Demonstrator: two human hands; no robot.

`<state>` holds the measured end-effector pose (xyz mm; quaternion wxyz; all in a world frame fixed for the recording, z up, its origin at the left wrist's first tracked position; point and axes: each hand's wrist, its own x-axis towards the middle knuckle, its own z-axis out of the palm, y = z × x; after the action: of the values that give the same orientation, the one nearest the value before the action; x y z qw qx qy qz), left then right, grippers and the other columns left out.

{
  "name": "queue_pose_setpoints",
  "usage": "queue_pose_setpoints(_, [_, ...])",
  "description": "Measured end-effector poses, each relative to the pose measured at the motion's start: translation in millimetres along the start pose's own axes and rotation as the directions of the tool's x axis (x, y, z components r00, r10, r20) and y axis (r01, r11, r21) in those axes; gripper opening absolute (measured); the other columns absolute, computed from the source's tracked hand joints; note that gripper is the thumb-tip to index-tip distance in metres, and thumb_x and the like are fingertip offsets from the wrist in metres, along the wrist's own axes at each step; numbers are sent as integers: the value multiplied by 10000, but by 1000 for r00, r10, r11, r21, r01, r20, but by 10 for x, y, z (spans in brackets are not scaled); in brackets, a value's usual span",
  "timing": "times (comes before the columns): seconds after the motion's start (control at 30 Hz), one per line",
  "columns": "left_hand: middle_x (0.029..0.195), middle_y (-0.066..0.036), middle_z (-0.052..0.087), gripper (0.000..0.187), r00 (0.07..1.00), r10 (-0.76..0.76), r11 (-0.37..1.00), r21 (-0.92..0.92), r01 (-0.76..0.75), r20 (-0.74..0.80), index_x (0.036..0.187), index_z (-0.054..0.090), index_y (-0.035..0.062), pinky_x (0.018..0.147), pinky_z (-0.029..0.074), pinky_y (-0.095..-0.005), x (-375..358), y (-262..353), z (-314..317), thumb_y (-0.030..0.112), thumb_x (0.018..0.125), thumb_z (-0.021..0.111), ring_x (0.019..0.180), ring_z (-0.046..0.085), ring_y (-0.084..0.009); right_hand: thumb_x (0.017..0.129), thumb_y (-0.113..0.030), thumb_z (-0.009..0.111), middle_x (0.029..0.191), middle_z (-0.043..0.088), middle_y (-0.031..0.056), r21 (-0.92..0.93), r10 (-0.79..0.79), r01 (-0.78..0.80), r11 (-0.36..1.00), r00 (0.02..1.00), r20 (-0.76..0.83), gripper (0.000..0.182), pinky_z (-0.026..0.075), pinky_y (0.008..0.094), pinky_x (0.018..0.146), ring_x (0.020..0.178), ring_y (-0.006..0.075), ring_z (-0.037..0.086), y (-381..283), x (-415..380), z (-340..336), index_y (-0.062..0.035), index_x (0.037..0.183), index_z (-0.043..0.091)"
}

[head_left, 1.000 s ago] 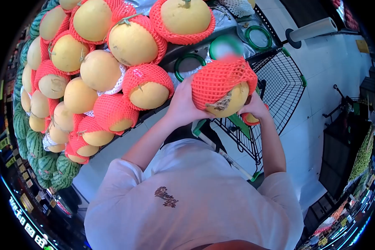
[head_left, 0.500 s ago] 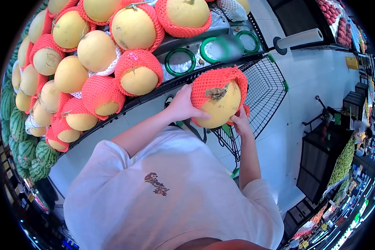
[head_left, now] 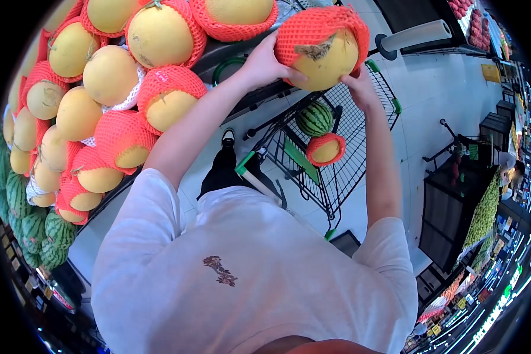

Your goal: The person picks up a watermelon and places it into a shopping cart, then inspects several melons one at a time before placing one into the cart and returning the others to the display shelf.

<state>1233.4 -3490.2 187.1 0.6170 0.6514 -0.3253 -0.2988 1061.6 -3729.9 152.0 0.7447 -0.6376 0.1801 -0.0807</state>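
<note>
A yellow melon (head_left: 330, 64), partly wrapped in a red foam net (head_left: 312, 28), is held up between both my hands. My left hand (head_left: 271, 64) grips its left side, thumb across the front. On its lower right, my right hand (head_left: 361, 87) presses with the thumb; the other fingers are hidden behind it. A dry brown patch marks the melon's rind. Below it is a wire shopping cart (head_left: 351, 168), where a striped watermelon (head_left: 314, 120) and a smaller netted yellow melon (head_left: 325, 150) lie.
To the left, a sloping display holds several yellow melons (head_left: 109, 76) in red or white foam nets. Watermelons (head_left: 59, 230) are stacked at its far left. A roll of plastic bags (head_left: 416, 36) sticks out at upper right. Dark produce stands (head_left: 448, 218) line the right side.
Both hands have carried the melon up and slightly right, away from my body. The watermelon and smaller melon in the cart have come into sight.
</note>
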Motion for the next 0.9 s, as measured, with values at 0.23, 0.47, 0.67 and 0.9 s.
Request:
queue_pose_setpoints(0.23, [1342, -112, 617, 1024, 987, 92, 996, 2, -93, -129, 1394, 468, 20, 1101, 466, -388, 552, -923, -4, 200, 549, 1017, 1260, 594, -246, 680, -101, 916, 1476, 527, 65, -53, -6, 13, 999, 992, 124, 1033, 394, 382, 1147, 1372, 222, 488, 57, 1015, -190, -98, 1550, 359])
queue_pose_setpoints(0.47, [1367, -128, 581, 1039, 978, 34, 980, 199, 8, -206, 1397, 464, 20, 1115, 441, -401, 476, -919, -169, 255, 549, 1018, 1281, 571, -264, 654, -90, 929, 1490, 510, 43, -18, 41, -38, 999, 974, 221, 1088, 346, 383, 1180, 1396, 213, 456, 293, 1307, -127, -118, 1567, 339])
queue_pose_setpoints(0.67, [1479, -164, 433, 1234, 980, 78, 993, 104, -60, -181, 1505, 279, 7, 1189, 350, -417, 409, -1053, -39, 287, 558, 1019, 1391, 446, -289, 661, -174, 945, 1519, 478, 59, 4, 127, -131, 991, 965, 228, 1138, 301, 384, 1204, 1419, 220, 428, 287, 1142, -115, -104, 1583, 283])
queue_pose_setpoints(0.9, [1497, -140, 427, 1275, 980, 29, 999, -30, -35, -195, 1506, 214, 17, 1194, 347, -401, 395, -933, 19, 279, 559, 1027, 1406, 432, -260, 637, -300, 972, 1594, 409, 57, 49, 146, -153, 987, 981, 126, 1267, 266, 397, 1218, 1475, 237, 365, 251, 988, 8, -133, 1634, 208])
